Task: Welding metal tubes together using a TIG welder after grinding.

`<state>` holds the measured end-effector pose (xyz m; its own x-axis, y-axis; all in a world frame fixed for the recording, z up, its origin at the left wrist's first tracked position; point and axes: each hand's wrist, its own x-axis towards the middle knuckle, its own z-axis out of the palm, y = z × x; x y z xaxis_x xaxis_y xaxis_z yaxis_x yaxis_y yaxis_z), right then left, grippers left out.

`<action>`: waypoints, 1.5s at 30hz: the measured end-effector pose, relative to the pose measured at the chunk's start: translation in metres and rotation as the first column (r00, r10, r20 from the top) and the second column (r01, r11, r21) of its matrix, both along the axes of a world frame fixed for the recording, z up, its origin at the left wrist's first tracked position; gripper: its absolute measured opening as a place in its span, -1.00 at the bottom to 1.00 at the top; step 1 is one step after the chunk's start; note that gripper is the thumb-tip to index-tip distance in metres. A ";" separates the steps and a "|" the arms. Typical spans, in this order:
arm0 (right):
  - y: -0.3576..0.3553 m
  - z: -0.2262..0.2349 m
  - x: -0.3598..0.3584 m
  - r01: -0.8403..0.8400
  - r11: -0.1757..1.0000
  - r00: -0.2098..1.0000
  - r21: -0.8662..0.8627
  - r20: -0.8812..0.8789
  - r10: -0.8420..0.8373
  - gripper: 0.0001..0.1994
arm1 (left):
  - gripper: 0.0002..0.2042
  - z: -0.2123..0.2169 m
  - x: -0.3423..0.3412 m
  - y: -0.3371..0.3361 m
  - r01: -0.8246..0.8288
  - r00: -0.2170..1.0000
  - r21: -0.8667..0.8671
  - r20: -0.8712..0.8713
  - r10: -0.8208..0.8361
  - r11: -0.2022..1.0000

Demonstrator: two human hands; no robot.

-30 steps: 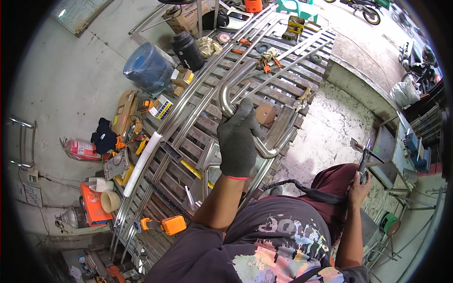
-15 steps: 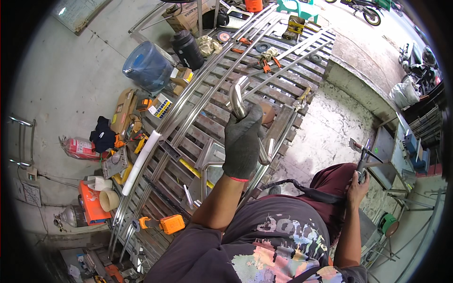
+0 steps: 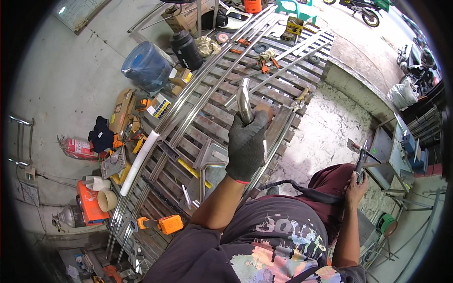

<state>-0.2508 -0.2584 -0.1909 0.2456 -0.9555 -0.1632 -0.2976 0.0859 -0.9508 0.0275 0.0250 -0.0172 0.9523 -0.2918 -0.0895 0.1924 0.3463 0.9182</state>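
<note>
Lower body cut off by the bottom edge; only a dark printed shirt (image 3: 264,245) and two forearms shown. Right hand (image 3: 355,187), bare, down at the right beside a maroon cloth (image 3: 330,184), fingers clamped on the handle of a welding torch (image 3: 359,153), its black cable (image 3: 302,188) draped across the cloth; torch tip too small to make out. Left hand (image 3: 246,144) in a dark knitted glove with a red cuff, fingers wrapped tight round a short polished steel tube (image 3: 244,101), held upright over the middle of the slatted metal workbench (image 3: 222,127); lower part of the tube hidden inside the glove, upper end shiny, rounded and slightly bent. Behind the glove, a brownish round thing mostly hidden, not identifiable. Near the bench's near-left corner, an orange power tool (image 3: 165,224). Along the left edge, a white roll (image 3: 139,162) and long steel rails (image 3: 203,80). On the floor left of the bench, a flat brown cardboard box (image 3: 121,109), a small carton with a yellow and blue label (image 3: 159,106), a red packet (image 3: 75,147). Farther off, a blue water jug (image 3: 146,66) and a black flask (image 3: 187,49) by the far-left corner. On the wall at top left, a pale rectangular board (image 3: 78,12), partly cut off.
</note>
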 end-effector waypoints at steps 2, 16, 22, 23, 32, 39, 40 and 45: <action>0.000 -0.001 -0.002 -0.003 1.000 1.000 -0.026 -0.014 0.003 -0.39 | -0.89 0.001 -0.002 0.001 0.011 1.000 0.029 0.005 -0.011 1.000; -0.002 -0.002 -0.008 -0.012 0.999 0.999 -0.046 -0.049 0.010 -0.38 | -0.86 -0.022 0.006 0.004 0.111 0.987 0.117 0.103 -0.123 0.987; -0.002 -0.004 -0.010 -0.032 0.995 0.994 -0.097 -0.111 0.021 -0.39 | -0.65 -0.014 0.011 0.016 0.148 0.919 0.657 0.184 -0.348 0.739; -0.001 -0.003 -0.010 -0.038 0.993 0.991 -0.115 -0.134 0.022 -0.39 | -0.59 -0.011 0.012 0.019 0.093 0.883 0.831 0.186 -0.431 0.549; 0.007 0.010 -0.007 -0.018 0.999 0.995 -0.039 -0.100 0.014 -0.38 | -0.47 -0.036 0.027 0.041 0.073 0.801 0.971 0.078 -0.593 0.227; 0.004 0.001 -0.011 -0.026 0.998 0.995 -0.061 -0.100 0.020 -0.38 | -0.61 -0.051 0.028 0.066 0.002 0.765 0.942 0.214 -0.607 0.334; 0.006 0.003 -0.009 -0.022 0.999 0.996 -0.039 -0.085 0.019 -0.38 | -0.64 -0.046 0.028 0.068 0.009 0.765 0.950 0.195 -0.613 0.313; 0.012 0.014 -0.003 -0.016 1.000 0.997 0.010 -0.073 0.017 -0.38 | -0.67 -0.056 0.034 0.082 0.081 0.759 0.920 0.192 -0.623 0.382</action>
